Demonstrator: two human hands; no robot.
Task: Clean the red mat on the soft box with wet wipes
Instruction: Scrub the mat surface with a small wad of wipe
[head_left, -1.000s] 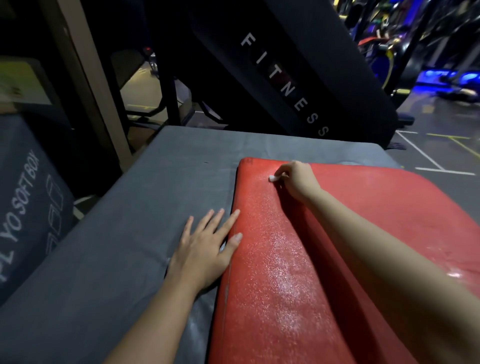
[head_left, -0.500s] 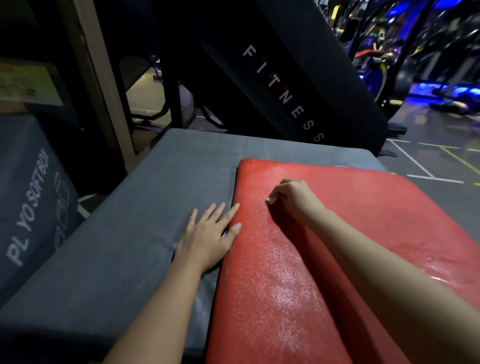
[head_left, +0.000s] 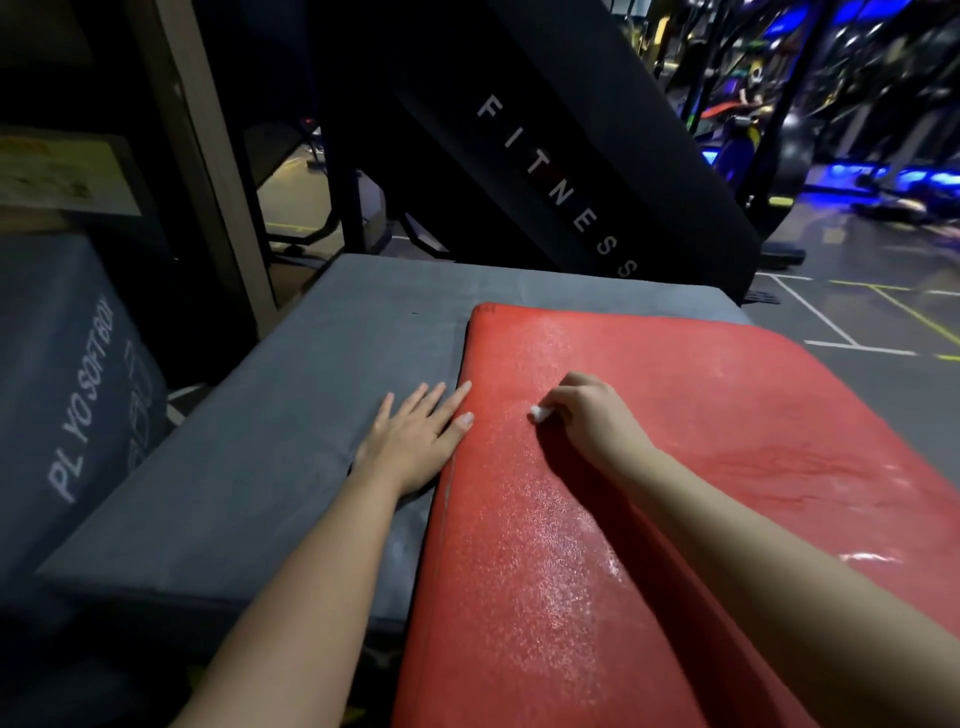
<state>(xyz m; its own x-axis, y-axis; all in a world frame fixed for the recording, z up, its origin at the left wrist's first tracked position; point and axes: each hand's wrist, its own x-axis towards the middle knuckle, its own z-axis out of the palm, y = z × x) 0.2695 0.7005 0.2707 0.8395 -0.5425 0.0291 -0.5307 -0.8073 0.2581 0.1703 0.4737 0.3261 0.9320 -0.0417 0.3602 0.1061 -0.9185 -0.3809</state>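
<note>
1. Head cam, only view there is. The flat red textured mat (head_left: 727, 410) lies on top of the grey padded soft box (head_left: 291, 441). It fills the frame from centre out to 3-5 o'clock, and its left edge runs approx 12 to 6.
2. Right hand (head_left: 587, 421) sits on the mat just past centre, fingers curled tight round a white balled-up wet wipe (head_left: 539, 413). Only a nub pokes out at the hand's 9 o'clock, down on the mat.
3. Left hand (head_left: 415, 441) is flat w/ fingers straight and spread, holding nothing. Palm is on the grey box, thumb and index tip touch the mat's left edge. Looks like bracing to me.
4. There's a wet-looking sheen towards 5 o'clock, so I'd guess wiping is well underway. Can't say how much is left.
5. What could go wrong, imo:
   - The wipe is wadded so small that each pass covers a thin strip, so it's easy to miss patches, esp the far corner at 12.
   - A hard push on a slick surface could skid the mat on the box if the left hand lets off.
   - The wipe might also shred on that texture.
6. Containers: none in view tbh. No wipe pack visible, and nothing shows the box holding anything. There's a second grey block printed "PLYO SOFT BOX" (head_left: 67, 395) at 9 o'clock and a black slanted "FITNESS" panel (head_left: 556, 182) at 12.
</note>
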